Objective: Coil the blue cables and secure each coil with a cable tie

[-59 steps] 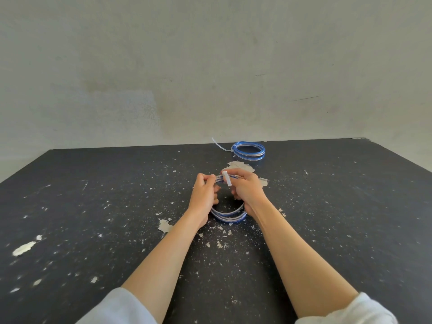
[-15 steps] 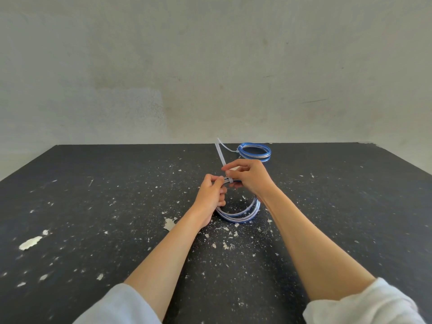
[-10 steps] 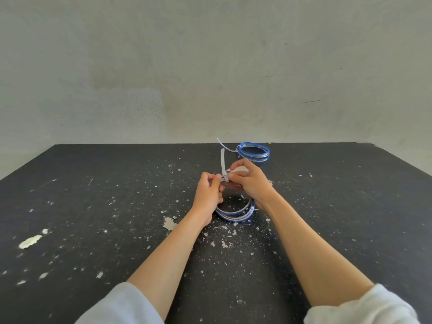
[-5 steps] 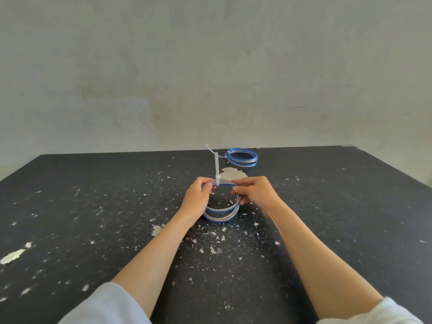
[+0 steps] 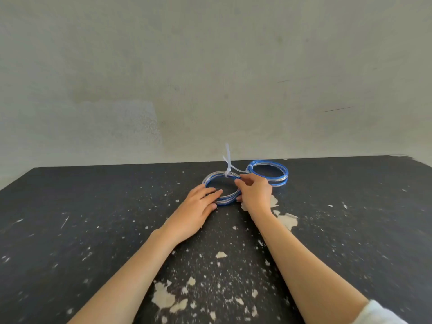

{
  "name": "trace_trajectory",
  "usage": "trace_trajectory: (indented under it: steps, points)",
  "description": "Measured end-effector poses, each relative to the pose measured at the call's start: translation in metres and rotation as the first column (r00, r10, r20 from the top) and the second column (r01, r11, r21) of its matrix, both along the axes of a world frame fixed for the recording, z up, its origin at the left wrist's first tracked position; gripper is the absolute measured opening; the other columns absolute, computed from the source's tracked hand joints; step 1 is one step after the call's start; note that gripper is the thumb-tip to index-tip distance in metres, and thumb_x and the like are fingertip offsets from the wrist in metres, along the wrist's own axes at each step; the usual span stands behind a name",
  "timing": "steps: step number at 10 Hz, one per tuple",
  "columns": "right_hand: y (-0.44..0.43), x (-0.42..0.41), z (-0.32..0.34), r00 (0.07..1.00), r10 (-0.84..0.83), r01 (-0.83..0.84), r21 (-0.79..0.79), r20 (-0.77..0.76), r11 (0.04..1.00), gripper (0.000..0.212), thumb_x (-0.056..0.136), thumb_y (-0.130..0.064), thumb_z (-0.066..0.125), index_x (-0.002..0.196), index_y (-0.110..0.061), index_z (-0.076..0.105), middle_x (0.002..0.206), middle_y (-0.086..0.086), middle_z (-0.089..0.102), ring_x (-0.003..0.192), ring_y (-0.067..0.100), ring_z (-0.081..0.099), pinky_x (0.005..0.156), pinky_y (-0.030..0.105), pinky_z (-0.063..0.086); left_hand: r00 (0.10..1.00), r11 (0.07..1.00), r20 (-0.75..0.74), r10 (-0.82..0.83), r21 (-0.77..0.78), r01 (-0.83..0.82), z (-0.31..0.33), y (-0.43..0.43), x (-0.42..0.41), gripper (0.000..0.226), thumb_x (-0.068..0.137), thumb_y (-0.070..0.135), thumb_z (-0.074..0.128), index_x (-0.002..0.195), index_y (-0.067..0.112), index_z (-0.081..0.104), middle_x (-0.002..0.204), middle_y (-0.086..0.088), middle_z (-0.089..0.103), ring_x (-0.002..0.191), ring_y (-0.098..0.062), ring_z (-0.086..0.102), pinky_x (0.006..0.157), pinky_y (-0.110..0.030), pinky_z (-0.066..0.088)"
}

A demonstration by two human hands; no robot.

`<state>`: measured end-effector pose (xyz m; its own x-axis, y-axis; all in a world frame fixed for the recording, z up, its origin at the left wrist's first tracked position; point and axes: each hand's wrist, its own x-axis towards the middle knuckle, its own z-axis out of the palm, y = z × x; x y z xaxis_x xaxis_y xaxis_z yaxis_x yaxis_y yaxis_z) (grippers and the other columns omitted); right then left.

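A blue and silver cable coil (image 5: 214,178) lies on the black table (image 5: 93,218) far out in front of me. A white cable tie (image 5: 227,164) is cinched around its far side, its tail sticking up. My right hand (image 5: 254,195) grips the coil's right side with thumb and fingers. My left hand (image 5: 196,210) rests flat with fingers spread over the coil's near left rim. A second blue coil (image 5: 268,171), bound with its own white tie (image 5: 236,168), lies just behind and to the right, near the far edge.
The table is dark and chipped, with pale flakes of paint (image 5: 286,220) scattered over it. A grey-green wall (image 5: 210,78) rises right behind the far edge.
The tie was threaded and pulled tight around the coil. Both hands then carried the coil away from me toward the second coil and laid it down; my left hand opened flat.
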<state>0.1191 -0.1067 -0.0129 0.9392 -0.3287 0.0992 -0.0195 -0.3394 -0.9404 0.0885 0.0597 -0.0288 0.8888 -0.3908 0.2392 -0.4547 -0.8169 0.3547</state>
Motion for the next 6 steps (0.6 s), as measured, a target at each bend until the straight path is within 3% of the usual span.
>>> trace_trajectory:
  steps: [1, 2, 3, 5, 6]
  points:
    - [0.009, 0.02, -0.001, 0.997, 0.061, -0.049, -0.271, 0.037, 0.961, 0.033, 0.091, -0.024, 0.058, 0.119, -0.007, 0.062, 0.11, 0.011, 0.067, 0.096, 0.022, 0.06, 0.081, 0.028, 0.045, 0.989, 0.998, 0.141, 0.055, -0.004, -0.055, 0.004, -0.001, 0.024, 0.038, 0.097, 0.026, 0.044, 0.134, 0.019, 0.051, 0.132, 0.001, 0.052, 0.129, -0.017, 0.03, 0.103, -0.017, 0.017]
    - [0.013, 0.036, -0.003, 0.991, 0.131, -0.123, -0.454, -0.014, 0.882, 0.045, 0.095, -0.026, 0.051, 0.134, -0.004, 0.047, 0.128, 0.015, 0.055, 0.121, 0.028, 0.047, 0.099, 0.033, 0.038, 0.971, 0.994, 0.224, 0.084, 0.052, -0.098, 0.003, -0.004, 0.039, 0.036, 0.096, 0.03, 0.045, 0.13, 0.023, 0.055, 0.122, 0.003, 0.057, 0.121, -0.017, 0.036, 0.099, -0.02, 0.025]
    - [0.014, 0.041, -0.003, 0.989, 0.14, -0.142, -0.512, -0.043, 0.847, 0.053, 0.097, -0.029, 0.047, 0.143, -0.006, 0.033, 0.14, 0.015, 0.046, 0.132, 0.029, 0.036, 0.107, 0.037, 0.031, 0.955, 0.982, 0.273, 0.12, 0.11, -0.155, 0.003, -0.005, 0.045, 0.036, 0.096, 0.037, 0.042, 0.128, 0.031, 0.055, 0.121, 0.007, 0.058, 0.12, -0.017, 0.04, 0.095, -0.03, 0.034]
    - [0.011, 0.017, 0.0, 0.991, 0.133, -0.117, -0.484, -0.002, 0.867, 0.044, 0.097, -0.026, 0.047, 0.136, -0.007, 0.044, 0.136, 0.012, 0.05, 0.127, 0.026, 0.044, 0.101, 0.035, 0.037, 0.957, 0.969, 0.253, 0.14, 0.163, -0.185, 0.005, -0.007, 0.038, 0.041, 0.097, 0.039, 0.038, 0.136, 0.03, 0.046, 0.134, 0.008, 0.052, 0.129, -0.014, 0.036, 0.099, -0.033, 0.033]
    - [0.006, -0.002, 0.006, 0.991, 0.135, -0.106, -0.471, 0.026, 0.875, 0.032, 0.096, -0.024, 0.048, 0.123, -0.007, 0.054, 0.122, 0.011, 0.057, 0.11, 0.024, 0.053, 0.086, 0.03, 0.04, 0.967, 0.96, 0.218, 0.13, 0.217, -0.178, 0.015, -0.009, 0.03, 0.047, 0.098, 0.036, 0.036, 0.143, 0.022, 0.034, 0.149, 0.003, 0.036, 0.139, -0.016, 0.025, 0.108, -0.034, 0.029]
